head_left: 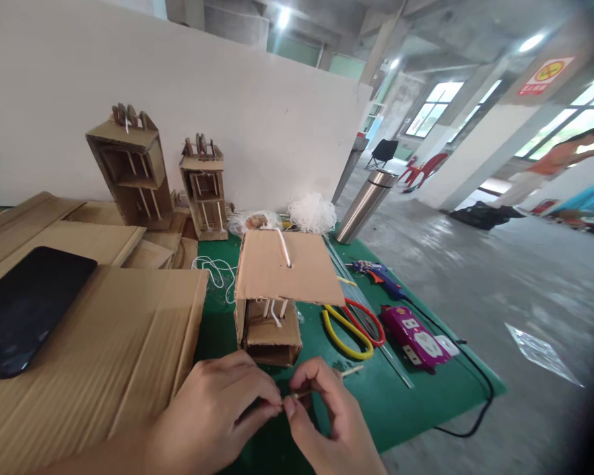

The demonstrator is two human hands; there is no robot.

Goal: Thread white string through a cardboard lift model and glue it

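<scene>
At the near edge of the table, my left hand (222, 409) and my right hand (327, 412) are close together, thumbs and forefingers pinched around a thin pale stick (352, 371). One end of this stick sticks out past the right hand's fingers; the rest is partly covered by them. Just beyond the hands stands an open-fronted cardboard box (272, 353) with a flat cardboard sheet (287, 264) on top. A white cord (284, 247) passes through a hole in that sheet, and its lower end hangs inside near upright sticks.
Scissors (349, 336), a purple power strip (416, 336), a blue glue gun (379, 274) and a steel flask (366, 208) lie or stand to the right. Cardboard sheets (143, 330) with a black phone (34, 310) cover the left. Two cardboard models (129, 165) stand behind. A person (549, 165) is far right.
</scene>
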